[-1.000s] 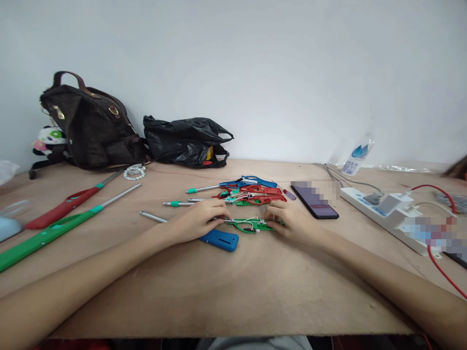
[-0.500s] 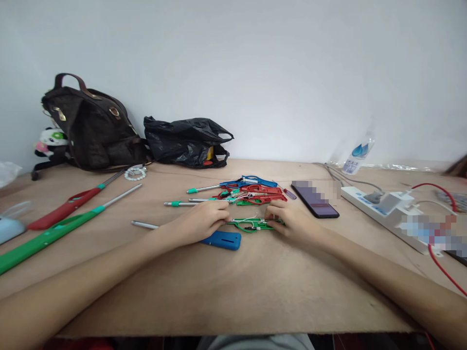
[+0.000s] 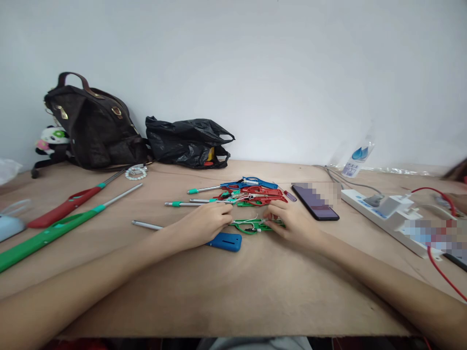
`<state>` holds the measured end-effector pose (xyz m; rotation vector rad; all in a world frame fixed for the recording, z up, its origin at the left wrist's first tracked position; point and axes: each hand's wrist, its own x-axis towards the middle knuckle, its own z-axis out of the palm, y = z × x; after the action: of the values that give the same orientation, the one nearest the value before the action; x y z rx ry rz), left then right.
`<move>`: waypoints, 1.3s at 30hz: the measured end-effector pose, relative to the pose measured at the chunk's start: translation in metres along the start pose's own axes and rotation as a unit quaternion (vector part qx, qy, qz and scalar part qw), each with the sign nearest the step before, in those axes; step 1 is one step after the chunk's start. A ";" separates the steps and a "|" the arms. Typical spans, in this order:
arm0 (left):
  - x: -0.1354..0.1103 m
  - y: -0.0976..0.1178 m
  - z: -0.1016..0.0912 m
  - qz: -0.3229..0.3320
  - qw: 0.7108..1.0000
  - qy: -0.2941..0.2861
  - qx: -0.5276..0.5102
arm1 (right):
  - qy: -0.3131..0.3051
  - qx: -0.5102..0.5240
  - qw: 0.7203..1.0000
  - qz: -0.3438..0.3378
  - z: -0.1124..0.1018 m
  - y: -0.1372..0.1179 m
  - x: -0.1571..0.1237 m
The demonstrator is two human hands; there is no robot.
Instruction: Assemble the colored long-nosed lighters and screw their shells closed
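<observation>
An opened green utility lighter (image 3: pixel 251 226), its inner parts and white wires exposed, lies on the table between my hands. My left hand (image 3: pixel 213 221) is closed on its left end, and my fingertips hide what is there. At its right end, my right hand (image 3: pixel 286 221) has thumb and fingers curled in a pinch around the green casing. Just behind are an opened blue lighter (image 3: pixel 251 183) and an opened red lighter (image 3: pixel 268 194), with metal tubes pointing left. A whole blue lighter (image 3: pixel 226 241) lies under my left hand and wrist.
A small screwdriver (image 3: pixel 291 196) and a phone (image 3: pixel 316 204) lie to the right, before a white power strip (image 3: pixel 379 221) with cables. At left are a red lighter (image 3: pixel 65 210) and a green lighter (image 3: pixel 51 238). Behind stand a backpack (image 3: pixel 97 129) and a black plastic bag (image 3: pixel 182 141).
Both hands stay at the green lighter. The right fingers have shifted slightly at its right end, and the whole view has moved a little.
</observation>
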<state>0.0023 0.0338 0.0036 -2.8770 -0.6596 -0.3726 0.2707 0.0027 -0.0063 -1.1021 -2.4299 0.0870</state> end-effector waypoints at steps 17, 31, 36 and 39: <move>0.002 0.001 0.005 -0.002 1.000 -0.001 0.008 | -0.011 -0.086 0.993 -0.077 0.021 -0.009 -0.004; 0.005 0.003 0.001 0.026 0.997 -0.039 0.054 | -0.013 -0.093 0.993 -0.071 0.023 -0.010 -0.003; 0.004 0.002 0.003 0.026 0.997 -0.040 0.060 | -0.007 -0.087 0.993 -0.075 0.024 -0.010 -0.004; 0.004 0.002 0.003 0.020 0.997 -0.049 0.062 | 0.004 -0.097 0.992 -0.085 0.025 -0.009 -0.004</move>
<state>0.0074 0.0343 0.0017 -2.7992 -0.6153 -0.1778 0.2553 -0.0032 -0.0279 -0.9664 -2.5565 -0.2110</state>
